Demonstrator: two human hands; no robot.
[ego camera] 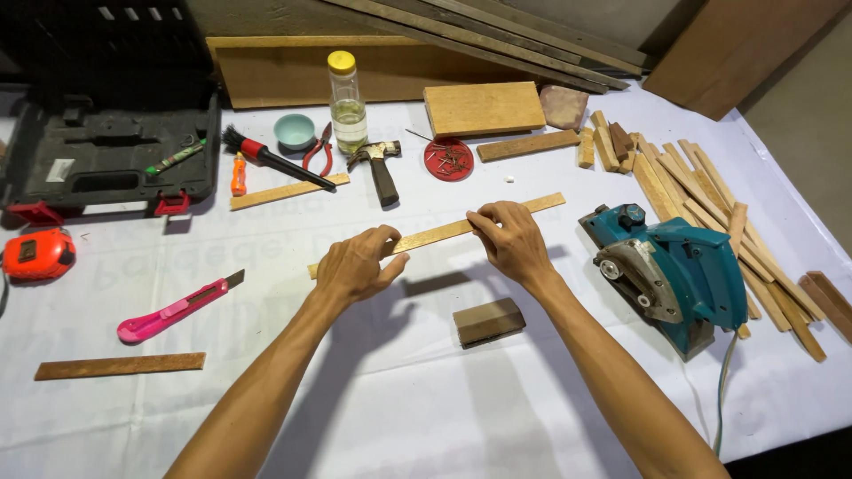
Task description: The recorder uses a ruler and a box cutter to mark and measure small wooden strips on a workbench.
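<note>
Hands (355, 266) (510, 239) hiding wooden strip's (439, 233) middle

You get one view only, from your head, tilted steeply down and forward over the white-covered worktop (426, 408). It sits close: your forearms enter from the near edge, and the far edge with leaning boards (497, 31) tops the frame.

Light is bright and even, falling from above and slightly right: the arms and strip cast soft shadows to the lower left on the white cloth (426, 408). No harsh glare. Focus is sharp throughout; the far left case (106, 151) sits dim, and edges bow slightly.
</note>
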